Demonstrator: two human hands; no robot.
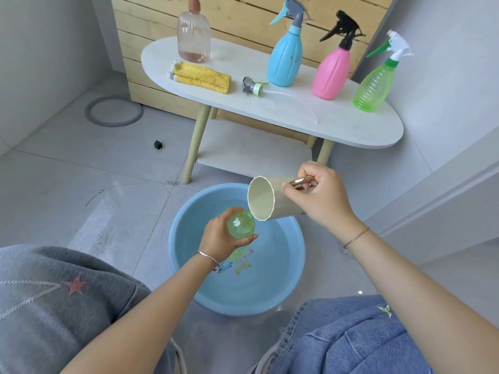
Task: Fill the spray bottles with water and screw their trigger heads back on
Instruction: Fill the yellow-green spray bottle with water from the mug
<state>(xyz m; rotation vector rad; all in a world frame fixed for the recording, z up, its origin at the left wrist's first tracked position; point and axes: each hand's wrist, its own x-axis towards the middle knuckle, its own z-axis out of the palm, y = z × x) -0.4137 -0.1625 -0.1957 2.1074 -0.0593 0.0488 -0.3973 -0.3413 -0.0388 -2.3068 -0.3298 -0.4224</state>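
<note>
Left hand (218, 234) wraps the shoulder of 1 open green bottle (241, 225), fingers curled round its far side and thumb across the near side. The bottle is translucent pale green with ribbed, glossy walls. Its neck is bare, carrying no trigger head, and its mouth points up. Below the grip the body hangs over the water in a blue basin (283, 265) on the floor, but whether its base touches the water cannot be told. Right hand (316, 195), up and to the right of that grip, pinches the shiny metal handle (301, 182) of a cream cup (266, 201). The cup is tipped nearly onto its side, its mouth turned toward the left hand. The lower edge of its rim sits just beside the bottle neck, and no stream of water can be made out between them. Well beyond both hands stands a white oval table (337, 122). On it lies 1 loose trigger head (252, 86) on its side, grey and pale green, with a clear dip tube trailing right. Also there are 4 upright bottles with heads on: a clear ribbed bottle (193, 36), a blue bottle (285, 62), a pink bottle (330, 74) and a second green bottle (374, 87). A folded yellow cloth (202, 76) lies left of the loose head.
</note>
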